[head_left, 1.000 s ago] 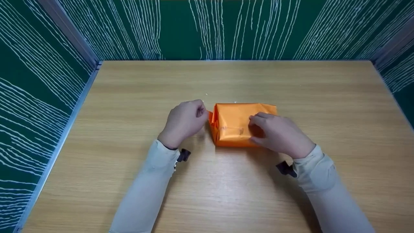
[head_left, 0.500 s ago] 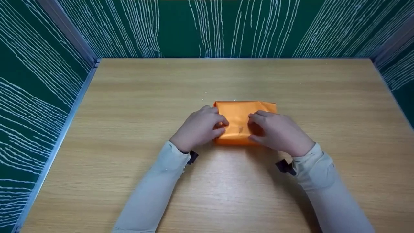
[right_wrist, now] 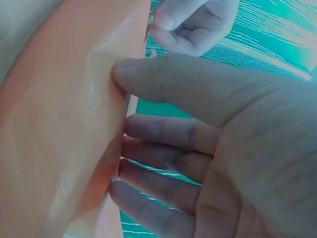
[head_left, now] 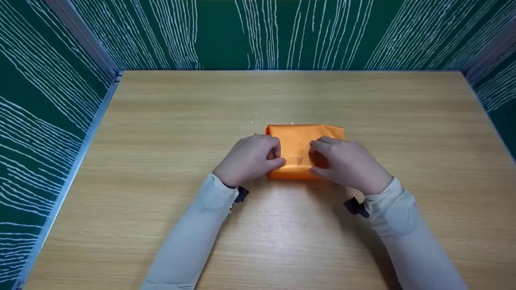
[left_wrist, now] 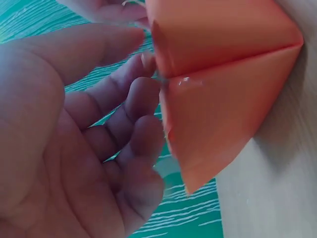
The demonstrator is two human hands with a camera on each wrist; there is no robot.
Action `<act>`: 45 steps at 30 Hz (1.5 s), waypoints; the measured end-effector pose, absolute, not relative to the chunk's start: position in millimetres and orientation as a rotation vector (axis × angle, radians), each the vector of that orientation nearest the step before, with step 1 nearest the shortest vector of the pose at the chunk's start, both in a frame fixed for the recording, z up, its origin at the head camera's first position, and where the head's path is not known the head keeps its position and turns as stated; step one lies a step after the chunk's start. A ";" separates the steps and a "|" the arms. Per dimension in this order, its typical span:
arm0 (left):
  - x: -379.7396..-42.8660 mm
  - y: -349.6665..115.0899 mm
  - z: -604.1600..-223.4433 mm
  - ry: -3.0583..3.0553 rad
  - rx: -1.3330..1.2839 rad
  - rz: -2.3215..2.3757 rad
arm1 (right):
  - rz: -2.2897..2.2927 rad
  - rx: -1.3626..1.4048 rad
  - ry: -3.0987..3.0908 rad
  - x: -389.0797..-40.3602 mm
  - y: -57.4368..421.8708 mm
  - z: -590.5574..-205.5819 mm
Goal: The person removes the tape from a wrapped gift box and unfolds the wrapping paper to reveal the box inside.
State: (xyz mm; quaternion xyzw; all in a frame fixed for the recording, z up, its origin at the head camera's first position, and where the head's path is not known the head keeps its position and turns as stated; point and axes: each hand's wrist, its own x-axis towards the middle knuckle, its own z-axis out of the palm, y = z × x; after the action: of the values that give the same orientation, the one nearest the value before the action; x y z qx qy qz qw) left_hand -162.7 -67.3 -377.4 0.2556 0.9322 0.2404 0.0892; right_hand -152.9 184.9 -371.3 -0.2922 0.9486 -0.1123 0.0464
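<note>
A box-shaped package (head_left: pixel 298 141) in glossy orange paper lies on the wooden table. My left hand (head_left: pixel 254 157) is over its left end, thumb and bent fingers touching the upper edge. In the left wrist view, a triangular folded flap (left_wrist: pixel 218 119) shows on this end, with a small shiny spot near its fold. The left hand's fingers are loosely curved along the edge there. My right hand (head_left: pixel 348 165) rests on the right part of the package, fingertips on top and thumb toward the near edge. In the right wrist view, its fingers (right_wrist: pixel 163 131) are fairly straight.
Tiny white specks (head_left: pixel 254 117) lie behind the package on the table (head_left: pixel 181 104). Green panels (head_left: pixel 225 36) with white wavy lines stand at the back and sides. Each wrist carries a small black camera mount (head_left: pixel 356 207).
My left hand has come right, from beside the package onto its left end, covering the end folds in the head view. The right hand has stayed in place on the package.
</note>
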 end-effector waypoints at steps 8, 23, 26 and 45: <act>-163.4 -62.7 -381.2 2.782 0.645 0.784 | -0.328 -0.847 2.883 -152.4 183.5 -369.3; -159.3 -72.7 -377.8 2.815 0.630 0.791 | -0.334 -0.922 2.896 -152.3 177.4 -371.6; -158.4 -75.4 -374.8 2.823 0.637 0.786 | -0.330 -0.887 2.880 -151.9 177.5 -370.5; -163.2 -100.8 -366.2 2.714 0.470 0.658 | -0.360 -0.898 2.902 -148.9 185.3 -370.3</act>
State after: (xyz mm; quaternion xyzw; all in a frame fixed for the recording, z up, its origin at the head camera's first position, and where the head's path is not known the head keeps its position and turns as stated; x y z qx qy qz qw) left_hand -163.2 -100.8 -366.2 0.1641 0.9468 0.2297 0.1543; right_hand -148.9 185.3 -370.3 -0.2932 0.9479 -0.1177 0.0411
